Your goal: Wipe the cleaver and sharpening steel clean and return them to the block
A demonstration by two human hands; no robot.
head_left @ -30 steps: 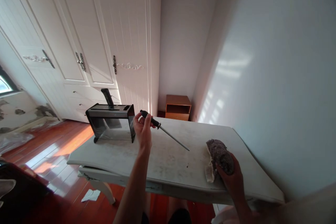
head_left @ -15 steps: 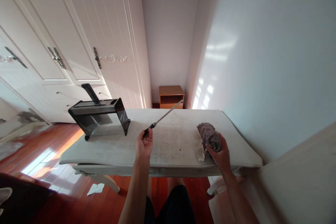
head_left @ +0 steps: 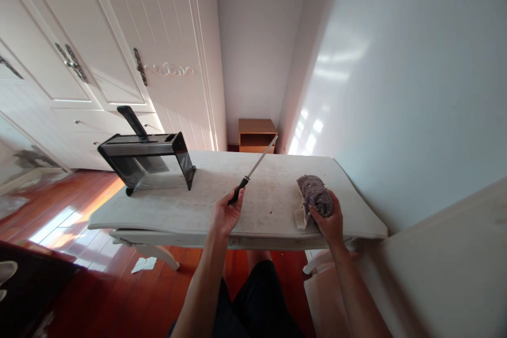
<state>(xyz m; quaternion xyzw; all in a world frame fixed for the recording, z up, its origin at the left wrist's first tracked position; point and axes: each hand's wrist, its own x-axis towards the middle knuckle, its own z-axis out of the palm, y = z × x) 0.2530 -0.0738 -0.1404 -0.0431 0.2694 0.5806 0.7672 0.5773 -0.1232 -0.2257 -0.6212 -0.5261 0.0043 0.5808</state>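
Note:
My left hand [head_left: 228, 212] is closed round the black handle of a honing steel [head_left: 262, 157], above the middle of the table. Its thin grey rod slants up and away to the right, clear of the tabletop. At the table's right side, my right hand [head_left: 331, 219] grips a bunched grey-brown cloth [head_left: 312, 193] with a pale edge. The cloth appears to rest on the tabletop. A knife block [head_left: 158, 140] with see-through sides and black ends stands at the left of the table. One black-handled knife [head_left: 132, 122] sticks up out of its top.
The off-white table [head_left: 174, 216] stretches before me, with a wall [head_left: 415, 90] along its right. Beyond are a white wardrobe [head_left: 170, 26] and a small wooden cabinet [head_left: 257, 125]. White paper [head_left: 143, 264] lies on the red-brown floor [head_left: 119, 296].
My left hand has moved right and a little away from me with the honing steel, whose rod now points more steeply. My right hand still grips the cloth. The view has tilted slightly down.

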